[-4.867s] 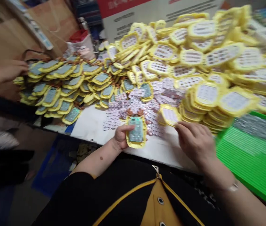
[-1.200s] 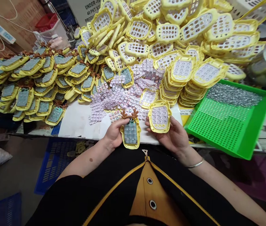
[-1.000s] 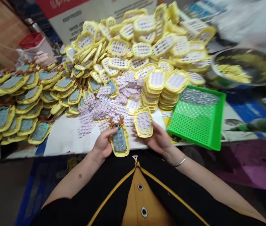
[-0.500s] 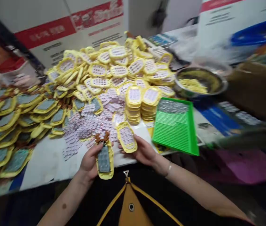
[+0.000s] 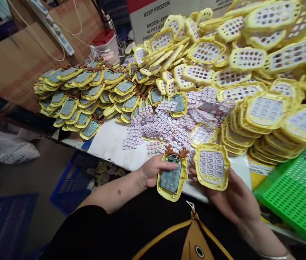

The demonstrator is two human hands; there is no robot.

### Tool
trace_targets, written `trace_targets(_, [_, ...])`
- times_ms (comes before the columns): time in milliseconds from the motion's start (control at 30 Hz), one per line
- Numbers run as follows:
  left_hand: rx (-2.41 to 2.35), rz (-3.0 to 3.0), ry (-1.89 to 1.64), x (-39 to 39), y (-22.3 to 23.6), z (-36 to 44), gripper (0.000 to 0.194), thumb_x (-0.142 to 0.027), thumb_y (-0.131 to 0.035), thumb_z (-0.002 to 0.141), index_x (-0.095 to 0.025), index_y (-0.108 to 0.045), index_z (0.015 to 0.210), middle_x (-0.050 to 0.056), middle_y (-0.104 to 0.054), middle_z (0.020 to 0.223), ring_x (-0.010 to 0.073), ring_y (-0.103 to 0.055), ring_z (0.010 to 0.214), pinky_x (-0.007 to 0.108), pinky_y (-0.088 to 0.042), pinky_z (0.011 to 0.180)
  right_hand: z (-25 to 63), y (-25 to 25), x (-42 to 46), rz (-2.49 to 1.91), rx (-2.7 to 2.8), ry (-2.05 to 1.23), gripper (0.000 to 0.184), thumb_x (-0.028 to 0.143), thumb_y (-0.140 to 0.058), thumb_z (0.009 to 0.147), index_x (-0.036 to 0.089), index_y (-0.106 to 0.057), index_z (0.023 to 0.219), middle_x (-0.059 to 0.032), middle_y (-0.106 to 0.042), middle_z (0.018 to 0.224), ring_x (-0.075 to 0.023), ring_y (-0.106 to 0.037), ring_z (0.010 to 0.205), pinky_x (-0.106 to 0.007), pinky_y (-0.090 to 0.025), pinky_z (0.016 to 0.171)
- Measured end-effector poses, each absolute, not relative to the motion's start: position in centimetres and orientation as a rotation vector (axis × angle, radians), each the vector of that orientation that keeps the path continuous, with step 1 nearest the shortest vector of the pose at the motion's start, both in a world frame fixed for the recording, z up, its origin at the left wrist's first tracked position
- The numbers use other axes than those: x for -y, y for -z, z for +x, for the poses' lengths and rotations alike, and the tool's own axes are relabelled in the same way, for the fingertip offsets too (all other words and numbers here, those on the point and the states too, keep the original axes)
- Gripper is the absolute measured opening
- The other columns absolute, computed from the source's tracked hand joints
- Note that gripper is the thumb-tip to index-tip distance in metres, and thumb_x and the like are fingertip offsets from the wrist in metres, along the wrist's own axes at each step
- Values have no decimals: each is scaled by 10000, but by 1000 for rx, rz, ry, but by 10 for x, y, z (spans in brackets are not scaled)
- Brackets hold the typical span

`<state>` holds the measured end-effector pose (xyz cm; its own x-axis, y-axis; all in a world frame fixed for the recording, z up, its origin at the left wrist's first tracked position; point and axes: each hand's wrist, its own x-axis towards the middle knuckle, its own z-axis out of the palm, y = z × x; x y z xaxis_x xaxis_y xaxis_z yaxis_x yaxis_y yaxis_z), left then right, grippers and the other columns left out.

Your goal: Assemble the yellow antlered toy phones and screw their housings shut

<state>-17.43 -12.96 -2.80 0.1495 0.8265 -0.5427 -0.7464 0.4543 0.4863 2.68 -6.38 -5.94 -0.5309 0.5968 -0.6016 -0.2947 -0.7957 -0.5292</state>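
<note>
My left hand (image 5: 153,169) grips a yellow toy phone shell with brown antlers (image 5: 172,177), thumb across its front. A green circuit board and a greyish translucent pad show inside it. My right hand (image 5: 234,195) holds a yellow toy phone cover (image 5: 211,167) from beneath, its inner side up, with a pale keypad sheet seated in it. The two pieces are side by side and apart, over the table's front edge. Just beyond them lie loose pale keypad sheets (image 5: 158,124) and one more yellow cover (image 5: 203,133).
Antlered shells with boards (image 5: 69,108) are heaped at left. Stacked covers with keypads (image 5: 266,112) stand at right, beside a green perforated tray (image 5: 296,191). A large pile of yellow covers (image 5: 207,50) fills the back. A blue crate (image 5: 69,177) sits below the table.
Since the oldest frame, my right hand has taken up the yellow cover; my left keeps the antlered shell. Lately both pieces stay held while the view swings right, then back left.
</note>
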Motion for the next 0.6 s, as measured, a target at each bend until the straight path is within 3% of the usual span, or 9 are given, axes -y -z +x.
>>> trace_targets(200, [-843,128,-1182,134,41,-180,357,-171,-810,576,-81,-703,905,99,-746,758,176,-693,622,290,-542,677,20,53,64,-1241,411,-2278,478,512,-619,751,315,-653,1185,-106,-722,1231,-314,-720,1071,-447,-634,870])
trace_targets(400, [-995,167,-1184,129,43,-188,353,-193,-842,502,-66,-713,806,115,-727,702,179,-682,592,296,-547,649,18,50,59,-1296,473,-2184,459,477,-627,741,394,-658,1192,-90,-729,1205,-291,-748,968,-378,-676,711])
trace_targets(500, [-1036,152,-1183,134,39,-194,362,-145,-865,474,-65,-713,793,109,-727,695,185,-683,585,300,-550,641,18,48,58,-1305,534,-2129,410,482,-648,740,369,-698,1131,-113,-723,1205,-320,-750,926,-432,-674,701])
trace_targets(600, [-1063,157,-1162,138,34,-198,362,-161,-873,513,-74,-716,827,96,-739,721,175,-685,596,279,-544,632,13,46,57,-1320,530,-2090,297,448,-639,785,290,-732,1019,-117,-728,1191,-298,-751,857,-397,-659,625])
